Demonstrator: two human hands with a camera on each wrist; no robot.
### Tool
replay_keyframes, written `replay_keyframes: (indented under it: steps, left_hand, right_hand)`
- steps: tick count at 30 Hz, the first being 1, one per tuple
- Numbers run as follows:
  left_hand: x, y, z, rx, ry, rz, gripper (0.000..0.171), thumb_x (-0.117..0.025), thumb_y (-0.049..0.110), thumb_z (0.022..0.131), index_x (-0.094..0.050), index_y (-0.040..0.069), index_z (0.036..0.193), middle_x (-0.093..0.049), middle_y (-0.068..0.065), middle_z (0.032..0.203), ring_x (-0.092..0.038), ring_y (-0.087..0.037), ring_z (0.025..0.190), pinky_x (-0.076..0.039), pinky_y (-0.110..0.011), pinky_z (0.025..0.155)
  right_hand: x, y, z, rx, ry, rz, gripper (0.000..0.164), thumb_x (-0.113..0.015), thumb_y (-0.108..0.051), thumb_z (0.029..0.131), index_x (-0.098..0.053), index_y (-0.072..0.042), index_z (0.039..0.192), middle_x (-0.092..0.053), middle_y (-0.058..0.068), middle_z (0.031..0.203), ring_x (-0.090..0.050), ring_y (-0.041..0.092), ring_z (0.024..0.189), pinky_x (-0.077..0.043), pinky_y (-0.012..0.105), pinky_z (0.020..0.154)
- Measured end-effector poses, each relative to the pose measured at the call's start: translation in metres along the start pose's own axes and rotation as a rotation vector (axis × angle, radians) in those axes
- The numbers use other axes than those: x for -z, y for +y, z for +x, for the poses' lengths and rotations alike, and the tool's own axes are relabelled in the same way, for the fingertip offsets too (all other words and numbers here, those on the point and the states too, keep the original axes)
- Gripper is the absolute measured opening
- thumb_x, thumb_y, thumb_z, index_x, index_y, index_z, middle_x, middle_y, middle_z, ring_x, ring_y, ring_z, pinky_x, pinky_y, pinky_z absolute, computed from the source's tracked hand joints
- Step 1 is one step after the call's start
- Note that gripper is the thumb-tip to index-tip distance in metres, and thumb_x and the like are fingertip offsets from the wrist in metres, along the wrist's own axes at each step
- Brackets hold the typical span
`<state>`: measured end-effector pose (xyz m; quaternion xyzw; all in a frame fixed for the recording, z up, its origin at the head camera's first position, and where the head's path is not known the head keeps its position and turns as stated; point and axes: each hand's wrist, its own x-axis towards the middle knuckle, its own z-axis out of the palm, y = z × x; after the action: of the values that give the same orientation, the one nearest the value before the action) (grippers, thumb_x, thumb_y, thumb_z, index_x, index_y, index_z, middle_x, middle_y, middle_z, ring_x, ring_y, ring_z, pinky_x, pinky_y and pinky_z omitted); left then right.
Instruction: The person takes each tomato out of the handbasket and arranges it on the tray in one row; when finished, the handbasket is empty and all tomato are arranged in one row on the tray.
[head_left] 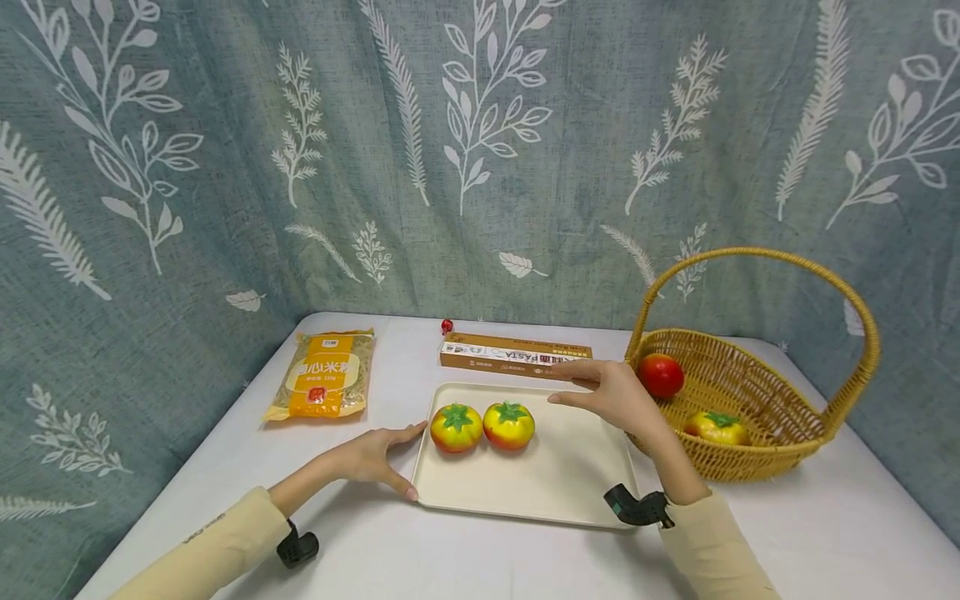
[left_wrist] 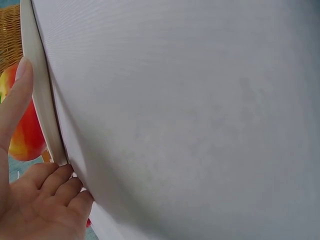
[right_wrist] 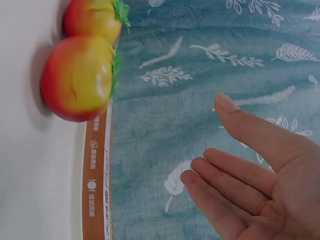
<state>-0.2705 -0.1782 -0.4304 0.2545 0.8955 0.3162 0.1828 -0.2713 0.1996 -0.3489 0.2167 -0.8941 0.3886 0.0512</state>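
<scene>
On the white table lies a cream rectangular tray (head_left: 517, 492). Two yellow-and-red fruits with green leafy tops, a left one (head_left: 456, 427) and a right one (head_left: 509, 426), sit side by side in its left half. My left hand (head_left: 367, 458) is at the tray's left side, thumb by the near corner and fingers spread along the edge. Its thumb overlaps the tray's rim (left_wrist: 37, 85) in the left wrist view. Above the tray's far right part hovers my right hand (head_left: 611, 392), palm empty, thumb apart from loosely bent fingers (right_wrist: 225, 200).
A wicker basket (head_left: 806, 454) with a tall handle stands at the right, holding a red tomato (head_left: 661, 376) and another yellow-red fruit (head_left: 717, 428). Behind the tray lies a pasta box (head_left: 510, 357), with a small red item (head_left: 447, 327) beyond it. A grain bag (head_left: 324, 375) lies at far left.
</scene>
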Motion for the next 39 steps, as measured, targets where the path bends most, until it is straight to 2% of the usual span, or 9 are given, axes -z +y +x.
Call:
replay_keyframes:
  steps: [5,11,18,24,34,39]
  left_hand:
    - [0.0,-0.001,0.0,-0.006,-0.002,-0.003,0.106,-0.088,0.037,0.067,-0.03,0.006,0.151,-0.031,-0.021,0.152,-0.029,-0.036,0.14,-0.025,-0.051,0.113]
    - [0.0,-0.002,0.002,-0.01,-0.004,0.0,0.106,-0.088,0.037,0.068,-0.03,0.005,0.151,-0.031,-0.02,0.152,-0.029,-0.036,0.14,-0.025,-0.051,0.113]
    - [0.0,0.0,0.0,-0.011,0.002,0.014,0.106,-0.088,0.037,0.067,-0.031,0.005,0.15,-0.033,-0.022,0.15,-0.03,-0.038,0.139,-0.025,-0.052,0.113]
    - [0.0,0.0,0.0,0.002,-0.004,0.008,0.106,-0.088,0.038,0.067,-0.031,0.007,0.151,-0.032,-0.021,0.151,-0.029,-0.038,0.139,-0.024,-0.052,0.113]
    - [0.001,-0.001,-0.001,-0.005,0.001,-0.002,0.106,-0.088,0.038,0.067,-0.032,0.005,0.15,-0.033,-0.022,0.151,-0.03,-0.039,0.139,-0.024,-0.053,0.113]
    - [0.001,0.0,-0.001,-0.013,-0.004,-0.002,0.105,-0.088,0.037,0.068,-0.031,0.005,0.15,-0.032,-0.022,0.151,-0.029,-0.037,0.139,-0.024,-0.052,0.113]
  right_hand:
    - [0.013,0.001,-0.002,-0.037,0.023,-0.024,0.056,-0.077,-0.04,0.08,-0.065,-0.008,0.125,-0.066,0.011,0.12,-0.063,0.029,0.109,-0.053,0.043,0.089]
    - [0.029,0.002,-0.007,-0.083,0.059,0.008,0.06,-0.074,-0.045,0.081,-0.063,-0.009,0.128,-0.062,0.013,0.127,-0.059,0.032,0.115,-0.052,0.043,0.092]
    - [0.05,0.009,-0.017,-0.149,0.078,0.134,0.06,-0.069,-0.045,0.086,-0.057,-0.012,0.135,-0.058,0.01,0.134,-0.056,0.026,0.12,-0.049,0.043,0.096]
    - [0.071,0.02,-0.021,-0.175,0.072,0.109,0.061,-0.066,-0.047,0.088,-0.055,-0.014,0.137,-0.058,0.007,0.134,-0.056,0.024,0.119,-0.049,0.038,0.096]
    - [0.104,0.039,-0.021,-0.248,0.035,0.084,0.069,-0.066,-0.052,0.086,-0.051,-0.011,0.14,-0.055,0.014,0.136,-0.05,0.032,0.123,-0.039,0.056,0.102]
    - [0.116,0.047,-0.015,-0.252,0.037,0.045,0.069,-0.065,-0.052,0.087,-0.051,-0.01,0.14,-0.055,0.017,0.135,-0.049,0.036,0.123,-0.037,0.059,0.102]
